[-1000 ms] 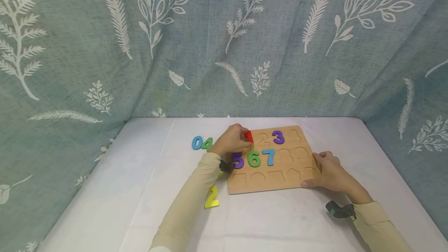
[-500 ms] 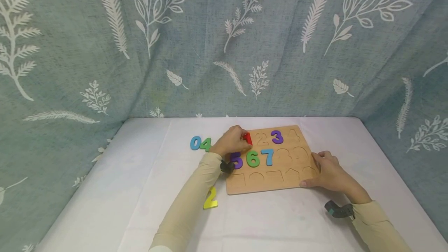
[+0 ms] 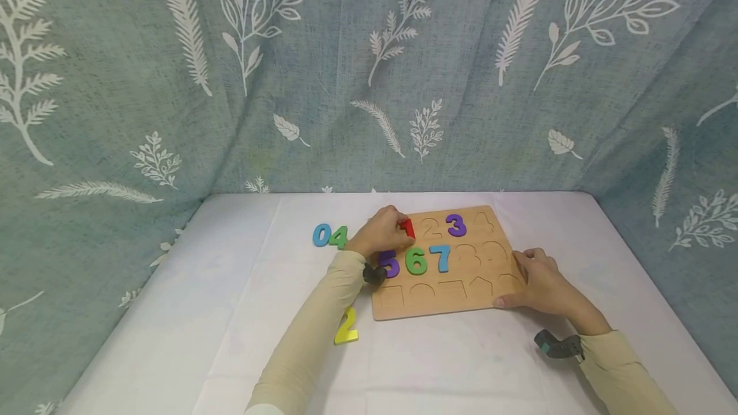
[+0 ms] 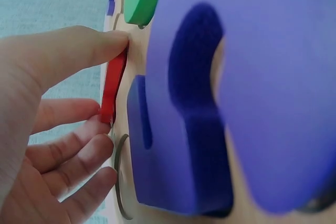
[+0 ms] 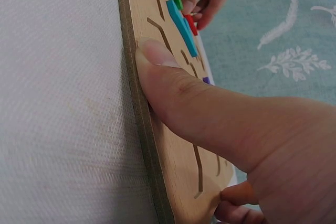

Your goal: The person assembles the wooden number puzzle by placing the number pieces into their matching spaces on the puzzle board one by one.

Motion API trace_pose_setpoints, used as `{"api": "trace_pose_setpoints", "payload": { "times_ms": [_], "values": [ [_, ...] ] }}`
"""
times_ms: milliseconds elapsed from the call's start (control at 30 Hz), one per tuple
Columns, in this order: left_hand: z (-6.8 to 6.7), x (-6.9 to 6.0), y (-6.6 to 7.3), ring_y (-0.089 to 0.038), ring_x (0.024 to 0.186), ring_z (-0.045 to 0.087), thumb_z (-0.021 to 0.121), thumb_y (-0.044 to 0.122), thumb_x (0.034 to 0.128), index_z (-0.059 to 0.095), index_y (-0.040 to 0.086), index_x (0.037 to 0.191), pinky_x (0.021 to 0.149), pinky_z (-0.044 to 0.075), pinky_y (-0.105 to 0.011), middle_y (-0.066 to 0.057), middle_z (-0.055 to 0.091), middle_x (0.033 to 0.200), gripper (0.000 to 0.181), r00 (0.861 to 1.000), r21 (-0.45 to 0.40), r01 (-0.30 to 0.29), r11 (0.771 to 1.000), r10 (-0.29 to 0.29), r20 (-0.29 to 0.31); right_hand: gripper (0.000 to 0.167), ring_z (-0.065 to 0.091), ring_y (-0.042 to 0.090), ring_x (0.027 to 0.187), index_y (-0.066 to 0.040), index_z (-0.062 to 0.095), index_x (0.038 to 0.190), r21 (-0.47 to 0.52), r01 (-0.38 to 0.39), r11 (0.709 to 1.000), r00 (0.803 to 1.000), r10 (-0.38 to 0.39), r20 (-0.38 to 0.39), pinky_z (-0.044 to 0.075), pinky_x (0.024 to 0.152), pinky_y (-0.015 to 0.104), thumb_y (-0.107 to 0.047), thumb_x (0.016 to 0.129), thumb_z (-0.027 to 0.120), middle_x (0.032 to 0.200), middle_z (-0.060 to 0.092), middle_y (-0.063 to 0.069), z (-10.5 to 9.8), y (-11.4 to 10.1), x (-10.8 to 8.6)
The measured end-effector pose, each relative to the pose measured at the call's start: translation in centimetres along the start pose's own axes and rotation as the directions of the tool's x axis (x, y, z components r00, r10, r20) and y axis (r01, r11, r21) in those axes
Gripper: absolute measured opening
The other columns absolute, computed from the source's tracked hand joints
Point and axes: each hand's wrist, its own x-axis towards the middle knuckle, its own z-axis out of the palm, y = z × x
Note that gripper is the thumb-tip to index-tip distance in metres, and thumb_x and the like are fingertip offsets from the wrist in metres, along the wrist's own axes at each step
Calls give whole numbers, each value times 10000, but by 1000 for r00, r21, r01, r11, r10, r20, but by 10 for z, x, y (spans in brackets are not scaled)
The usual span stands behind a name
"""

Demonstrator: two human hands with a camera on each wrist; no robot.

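At the upper left of the wooden number board (image 3: 403, 307), my left hand (image 3: 378, 233) pinches the red 1 (image 3: 408, 228) between thumb and fingers. The left wrist view shows the red piece (image 4: 113, 85) low against the board, the thumb at one end and a fingertip at the other. My right hand (image 3: 542, 284) grips the board's right side, its thumb (image 5: 184, 93) on the front corner. Purple 5 (image 3: 389, 266), green 6 (image 3: 416, 261), blue 7 (image 3: 441, 258) and purple 3 (image 3: 456, 225) sit on the board.
Left of the board, a blue 0 (image 3: 321, 235) and a green 4 (image 3: 339, 237) lie on the white cloth (image 3: 438, 364). A yellow 2 (image 3: 346, 327) is beside my left forearm, which may hide other pieces. A patterned curtain (image 3: 346, 82) stands behind the table.
The view has shifted slightly, moving everything a little left in it. My left hand keeps its pinch on the red 1, and my right hand stays on the board.
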Motion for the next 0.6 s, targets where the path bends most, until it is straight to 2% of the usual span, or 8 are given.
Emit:
{"api": "trace_pose_setpoints", "payload": {
  "times_ms": [167,400,600],
  "values": [
    [0,-1,-2,-178,979,602,808,316,874,706,9,1296,887,555,-306,-128,692,1182,532,1000,9,8,1000,-8,-3,1263,423,553,1233,216,357,1474,-2,-3,1000,1000,3,3,459,1011,696,-542,651,944,1395,389,419,-1,-1,0],
    [-9,-6,1,-238,1050,648,829,319,859,713,-15,1270,944,570,-363,-157,697,1188,543,1000,-5,-19,1000,19,-23,1292,398,577,1259,218,346,1478,8,-18,1000,1000,18,9,433,1038,717,-566,640,941,1413,364,432,1,-1,-1],
    [-23,-18,2,-289,1165,618,803,330,894,660,-8,1348,1012,543,-423,-156,646,1279,584,998,-46,26,999,-28,-49,1274,438,556,1218,216,368,1467,-18,6,1000,1000,-6,0,467,999,697,-570,642,937,1380,401,425,0,1,-1]
  ]
}}
